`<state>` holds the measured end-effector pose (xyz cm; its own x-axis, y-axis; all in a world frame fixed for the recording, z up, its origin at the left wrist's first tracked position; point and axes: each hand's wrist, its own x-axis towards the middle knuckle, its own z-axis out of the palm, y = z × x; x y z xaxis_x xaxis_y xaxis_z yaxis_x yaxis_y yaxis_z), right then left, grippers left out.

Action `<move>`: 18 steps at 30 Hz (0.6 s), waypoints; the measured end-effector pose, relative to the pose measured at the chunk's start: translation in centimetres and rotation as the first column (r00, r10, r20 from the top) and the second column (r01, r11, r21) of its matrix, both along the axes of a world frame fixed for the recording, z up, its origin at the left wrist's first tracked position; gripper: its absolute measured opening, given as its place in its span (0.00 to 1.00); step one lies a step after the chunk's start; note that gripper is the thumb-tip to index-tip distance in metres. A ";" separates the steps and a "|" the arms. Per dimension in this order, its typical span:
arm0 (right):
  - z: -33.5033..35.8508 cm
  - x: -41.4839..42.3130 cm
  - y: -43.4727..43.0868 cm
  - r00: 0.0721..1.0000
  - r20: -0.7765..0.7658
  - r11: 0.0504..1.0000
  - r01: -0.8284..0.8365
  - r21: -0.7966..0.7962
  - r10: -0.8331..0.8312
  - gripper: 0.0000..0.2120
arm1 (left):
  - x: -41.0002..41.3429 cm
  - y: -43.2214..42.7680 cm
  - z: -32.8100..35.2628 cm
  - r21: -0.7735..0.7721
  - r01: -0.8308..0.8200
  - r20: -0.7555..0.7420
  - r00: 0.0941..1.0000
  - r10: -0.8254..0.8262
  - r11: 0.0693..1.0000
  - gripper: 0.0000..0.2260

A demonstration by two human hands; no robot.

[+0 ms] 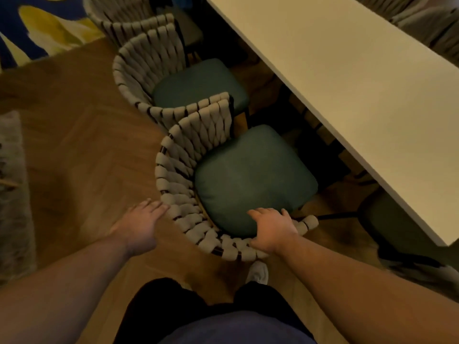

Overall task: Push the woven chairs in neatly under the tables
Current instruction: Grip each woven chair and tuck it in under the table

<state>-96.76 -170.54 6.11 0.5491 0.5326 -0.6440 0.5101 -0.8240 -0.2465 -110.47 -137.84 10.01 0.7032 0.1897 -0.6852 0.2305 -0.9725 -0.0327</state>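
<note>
- The near chair (188,155) stands on the wood floor (74,135), beside the long edge of the white table (347,83). Its round woven back faces the person.
- Its green seat pad (253,180) is all in the open. A strip of floor shows between the pad and the table edge, so this chair is not pushed in yet.
- The right hand (273,229) lies on top of the woven back, with its fingers bent over the rim, gripping it.
- The left hand (139,222) has straight fingers, and the tips touch the outside of the back.
- The second chair (139,65) touches the near chair. Its seat shows too, so I think it needs a push as well.
- The third chair (124,23) is farther along. I cannot tell if it is in.
- Most of the job looks left to do.
</note>
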 end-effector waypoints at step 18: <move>-1.7 -9.3 18.9 0.758 -0.065 0.757 0.637 -0.146 -0.650 0.44 | 16.0 14.5 -5.8 -0.068 0.711 -0.009 0.701 -0.713 0.700 0.47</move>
<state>-106.03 -151.67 4.44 0.6623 0.0022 -0.7493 -0.1737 -0.9723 -0.1564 -94.52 -123.35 4.25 0.5903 -0.3974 -0.7026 -0.5319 -0.8462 0.0318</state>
